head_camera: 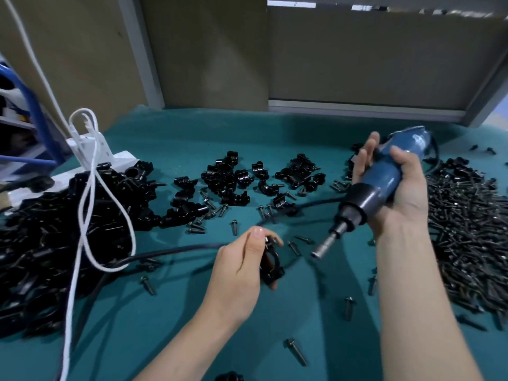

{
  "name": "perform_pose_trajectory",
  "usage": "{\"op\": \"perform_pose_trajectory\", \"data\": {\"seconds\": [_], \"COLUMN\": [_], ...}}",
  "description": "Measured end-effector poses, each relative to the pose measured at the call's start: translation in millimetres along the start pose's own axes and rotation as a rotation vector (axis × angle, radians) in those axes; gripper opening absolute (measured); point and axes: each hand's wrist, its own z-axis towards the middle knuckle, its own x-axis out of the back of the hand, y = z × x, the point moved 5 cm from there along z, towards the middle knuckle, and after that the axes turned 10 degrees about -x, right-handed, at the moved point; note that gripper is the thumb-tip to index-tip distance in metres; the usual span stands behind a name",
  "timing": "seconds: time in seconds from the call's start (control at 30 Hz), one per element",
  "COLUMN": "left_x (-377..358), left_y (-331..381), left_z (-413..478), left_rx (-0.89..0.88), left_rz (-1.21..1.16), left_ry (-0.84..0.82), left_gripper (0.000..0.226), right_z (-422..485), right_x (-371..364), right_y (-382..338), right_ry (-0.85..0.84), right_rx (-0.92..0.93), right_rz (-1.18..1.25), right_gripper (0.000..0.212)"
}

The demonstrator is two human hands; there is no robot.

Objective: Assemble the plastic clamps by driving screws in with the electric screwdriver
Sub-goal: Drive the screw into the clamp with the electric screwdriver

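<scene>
Two grips busy: left grip [239, 270] pinches a black plastic clamp [272, 263] above the bench [302, 301]. Right grip [398, 193] holds the blue electric screwdriver [384, 176], its bit [320, 250] just right of the clamp, not touching. Screw pile [472, 229] further right.

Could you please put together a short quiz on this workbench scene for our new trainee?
1. True or false: the tip of the electric screwdriver touches the clamp held in the left hand.
2. Where does the large pile of loose screws lie? A) beyond the left hand, B) to the right of the right hand, C) between the two hands.
3. Fill in: the screwdriver's body is ____ in colour.

Key: 1 false, the tip is apart from the clamp; 2 B; 3 blue.
</scene>
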Motion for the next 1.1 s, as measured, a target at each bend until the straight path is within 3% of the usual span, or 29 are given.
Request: {"op": "perform_pose_trajectory", "data": {"seconds": [0.13, 0.33, 0.6, 0.8, 1.1], "left_x": [-1, 5, 4, 5, 7], "left_y": [-9, -15, -10, -8, -3], "left_z": [-2, -2, -2, -1, 0], "left_rx": [0.074, 0.073, 0.085, 0.066, 0.087], "left_rz": [0.016, 0.117, 0.141, 0.19, 0.158], "left_ry": [-0.018, 0.053, 0.092, 0.069, 0.082], "left_gripper": [0.043, 0.054, 0.078, 0.069, 0.074], "right_z": [6, 8, 10, 9, 9], "right_x": [14, 33, 44, 43, 38], "right_y": [10, 10, 13, 12, 15], "right_ry": [0.039, 0.145, 0.199, 0.226, 0.164], "right_rx": [0.013, 0.019, 0.029, 0.084, 0.095], "right_rz": [-0.061, 0.079, 0.104, 0.069, 0.104], "right_gripper": [0.04, 0.016, 0.013, 0.01, 0.011]}}
